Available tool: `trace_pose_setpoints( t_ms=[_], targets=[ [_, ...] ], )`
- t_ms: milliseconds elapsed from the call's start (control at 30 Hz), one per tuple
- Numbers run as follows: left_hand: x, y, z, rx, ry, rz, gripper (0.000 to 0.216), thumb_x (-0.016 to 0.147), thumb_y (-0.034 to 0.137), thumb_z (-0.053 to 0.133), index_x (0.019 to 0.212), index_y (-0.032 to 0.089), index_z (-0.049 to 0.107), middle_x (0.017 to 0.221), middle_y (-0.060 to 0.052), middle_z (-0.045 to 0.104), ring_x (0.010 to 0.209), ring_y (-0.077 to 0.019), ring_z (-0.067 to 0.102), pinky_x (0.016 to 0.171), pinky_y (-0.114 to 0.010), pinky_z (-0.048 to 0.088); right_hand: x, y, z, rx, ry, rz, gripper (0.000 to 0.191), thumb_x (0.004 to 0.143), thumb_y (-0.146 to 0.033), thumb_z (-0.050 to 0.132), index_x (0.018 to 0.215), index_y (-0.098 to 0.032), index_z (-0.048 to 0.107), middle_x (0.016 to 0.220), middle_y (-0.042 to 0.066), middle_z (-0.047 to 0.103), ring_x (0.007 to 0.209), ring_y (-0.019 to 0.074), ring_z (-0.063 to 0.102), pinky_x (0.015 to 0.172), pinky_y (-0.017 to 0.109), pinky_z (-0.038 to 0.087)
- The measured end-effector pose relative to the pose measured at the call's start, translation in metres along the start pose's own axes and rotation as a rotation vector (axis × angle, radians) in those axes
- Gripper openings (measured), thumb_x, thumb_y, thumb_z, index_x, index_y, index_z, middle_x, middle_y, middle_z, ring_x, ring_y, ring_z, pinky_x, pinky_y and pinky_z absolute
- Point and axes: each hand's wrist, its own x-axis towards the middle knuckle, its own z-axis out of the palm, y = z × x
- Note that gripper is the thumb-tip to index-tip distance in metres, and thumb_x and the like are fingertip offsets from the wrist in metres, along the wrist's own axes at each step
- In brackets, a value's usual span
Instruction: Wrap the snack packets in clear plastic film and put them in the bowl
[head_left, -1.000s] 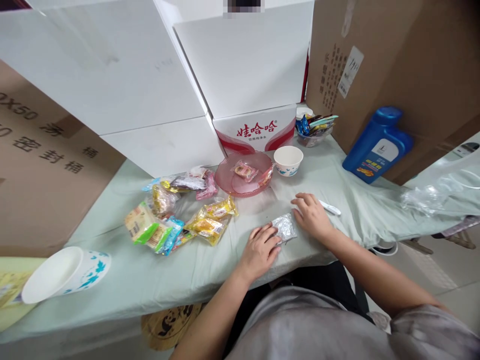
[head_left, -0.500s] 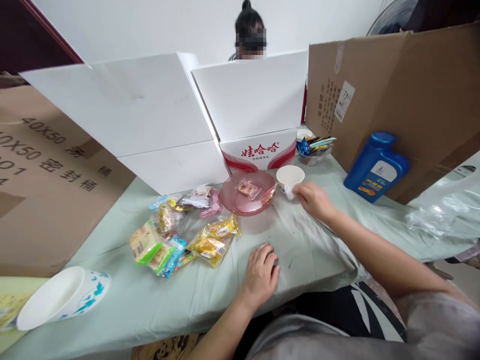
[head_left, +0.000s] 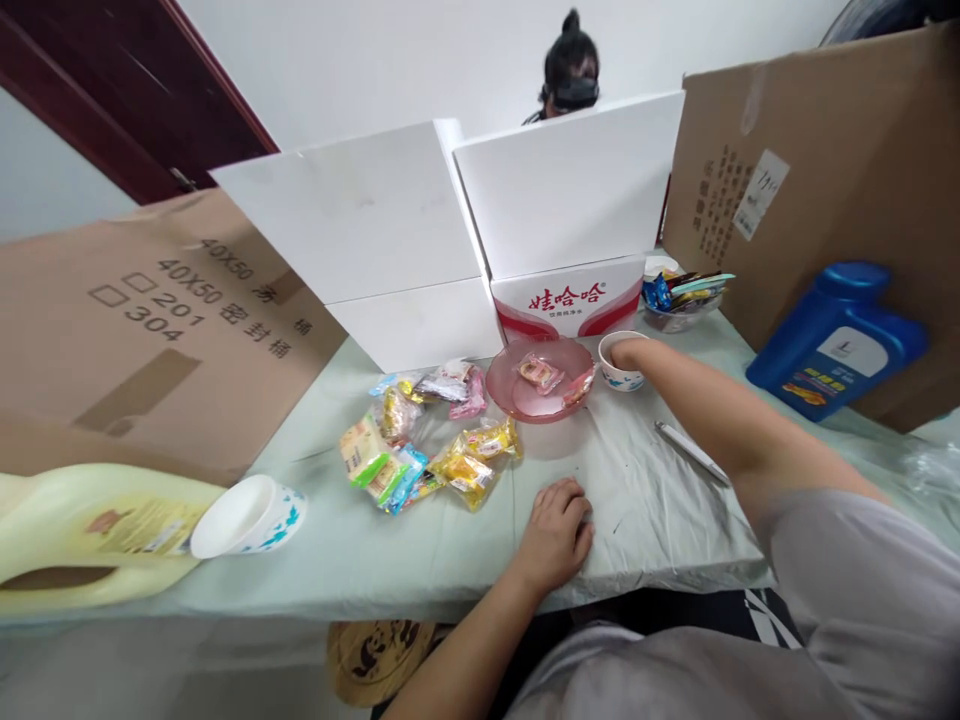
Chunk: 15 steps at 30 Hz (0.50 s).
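Observation:
My right hand (head_left: 627,354) reaches down into a white paper cup with blue leaf print (head_left: 624,381). Its fingers are hidden inside, so what they hold does not show. Left of the cup stands a clear pink bowl (head_left: 516,408) with a pink-wrapped snack (head_left: 541,374) and another small packet (head_left: 578,387) in it. My left hand (head_left: 557,530) rests palm down near the table's front edge, fingers loosely laid on the cloth with nothing seen in them. Yellow snack packets (head_left: 466,475) lie to its left, among several other wrapped snacks (head_left: 382,460).
A second paper cup (head_left: 279,517) lies tipped by a pale yellow jug (head_left: 142,520). White boxes (head_left: 570,190) screen the back, a person (head_left: 571,70) behind them. At right are a bowl of packets (head_left: 684,312), a blue bottle (head_left: 840,340), a slim silvery object (head_left: 691,452) and a carton (head_left: 825,200).
My right hand has gone from beside the cup's rim, with a whitish crumpled piece at its fingers, to inside the cup. The camera view has swung left. My left hand still rests on the table.

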Motion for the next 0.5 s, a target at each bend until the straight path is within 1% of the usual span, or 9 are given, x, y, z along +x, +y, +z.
trace_pose_setpoints(
  t_ms=[67,133,200,233,267,333,400,433,500],
  targets=[
    [0.000,0.000,0.001,-0.008,0.006,-0.004,0.021,0.082,0.017,0.059,0.102,0.020,0.058,0.114,-0.010,0.061,0.120,-0.0279,0.052,0.102,-0.049,0.042,0.003,0.000,-0.012,-0.044,-0.080,0.037,0.033,0.099,-0.033,0.048,0.119,-0.009,0.060,0.119,0.011,0.060,0.105,0.0221,0.061,0.089,0.041,0.050],
    [0.001,0.000,0.001,-0.010,0.010,-0.008,0.021,0.081,0.017,0.059,0.102,0.020,0.059,0.114,-0.010,0.060,0.119,-0.0276,0.051,0.102,-0.048,0.042,0.001,-0.006,-0.028,-0.096,-0.117,0.060,0.029,0.094,-0.029,0.055,0.108,-0.006,0.066,0.112,0.016,0.065,0.105,0.0280,0.062,0.088,0.041,0.048],
    [0.001,0.000,0.002,-0.011,0.010,-0.011,0.021,0.081,0.017,0.059,0.102,0.019,0.059,0.114,-0.010,0.060,0.120,-0.0276,0.051,0.102,-0.048,0.042,-0.011,-0.024,-0.039,-0.111,-0.060,0.026,0.023,0.089,-0.025,0.058,0.102,-0.009,0.070,0.109,0.018,0.068,0.107,0.0309,0.062,0.088,0.039,0.047],
    [0.001,0.000,0.002,-0.011,0.008,-0.011,0.021,0.081,0.017,0.059,0.102,0.020,0.059,0.114,-0.010,0.060,0.120,-0.0276,0.051,0.102,-0.048,0.042,-0.021,-0.038,-0.041,-0.103,-0.016,-0.018,0.024,0.090,-0.026,0.055,0.105,-0.014,0.070,0.112,0.015,0.068,0.108,0.0290,0.061,0.087,0.037,0.046],
    [0.001,0.000,0.002,-0.012,0.007,-0.012,0.021,0.081,0.017,0.059,0.102,0.020,0.059,0.115,-0.010,0.060,0.120,-0.0276,0.051,0.102,-0.048,0.042,-0.035,-0.053,-0.039,-0.061,0.070,-0.128,0.025,0.091,-0.025,0.052,0.106,-0.016,0.070,0.110,0.013,0.069,0.105,0.0265,0.063,0.085,0.034,0.047],
    [0.001,0.000,0.002,-0.010,0.011,-0.014,0.021,0.081,0.017,0.059,0.102,0.019,0.059,0.115,-0.010,0.060,0.119,-0.0278,0.051,0.101,-0.048,0.042,-0.067,-0.089,-0.024,0.044,0.084,-0.432,0.025,0.091,-0.026,0.051,0.109,-0.018,0.068,0.110,0.010,0.069,0.099,0.0213,0.064,0.082,0.029,0.047],
    [0.001,0.000,0.003,-0.005,0.011,-0.022,0.021,0.080,0.017,0.060,0.101,0.019,0.060,0.115,-0.010,0.060,0.117,-0.0280,0.052,0.100,-0.047,0.043,-0.099,-0.123,0.002,0.070,-0.026,-0.686,0.028,0.093,-0.029,0.050,0.113,-0.019,0.065,0.115,0.011,0.067,0.101,0.0206,0.064,0.082,0.028,0.048],
    [0.001,-0.001,0.003,0.001,0.008,-0.030,0.021,0.080,0.018,0.061,0.100,0.019,0.060,0.114,-0.010,0.060,0.115,-0.0280,0.052,0.098,-0.047,0.044,-0.111,-0.137,0.018,0.056,-0.095,-0.755,0.032,0.093,-0.032,0.050,0.120,-0.019,0.062,0.121,0.011,0.065,0.101,0.0213,0.065,0.082,0.029,0.048],
    [0.002,-0.001,0.004,0.016,-0.007,-0.049,0.021,0.079,0.019,0.062,0.100,0.019,0.061,0.112,-0.010,0.061,0.110,-0.0283,0.054,0.096,-0.047,0.046,-0.127,-0.157,0.048,0.017,-0.183,-0.757,0.044,0.093,-0.032,0.050,0.135,-0.019,0.050,0.138,0.015,0.053,0.106,0.0237,0.064,0.080,0.030,0.050]
  ],
)
